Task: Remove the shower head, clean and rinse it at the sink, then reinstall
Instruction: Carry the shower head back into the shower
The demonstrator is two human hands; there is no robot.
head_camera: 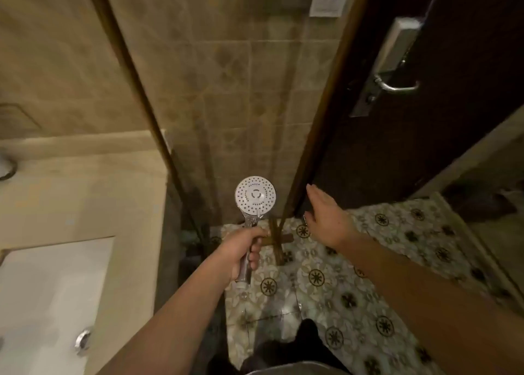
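Observation:
A round white shower head (255, 195) with a chrome handle points up, its spray face toward me, with no hose on its lower end. My left hand (241, 250) is shut around the handle, near the middle of the view. My right hand (326, 218) is open, fingers together and flat, at the edge of a brown-framed glass door (312, 136). The white sink (54, 295) with its chrome drain lies at the lower left, set in a beige counter.
A beige tiled wall fills the top behind the glass panel. A dark door (442, 119) with a metal lever handle (397, 84) stands at the right. Patterned floor tiles (340, 284) spread below my hands. My dark shoes show at the bottom.

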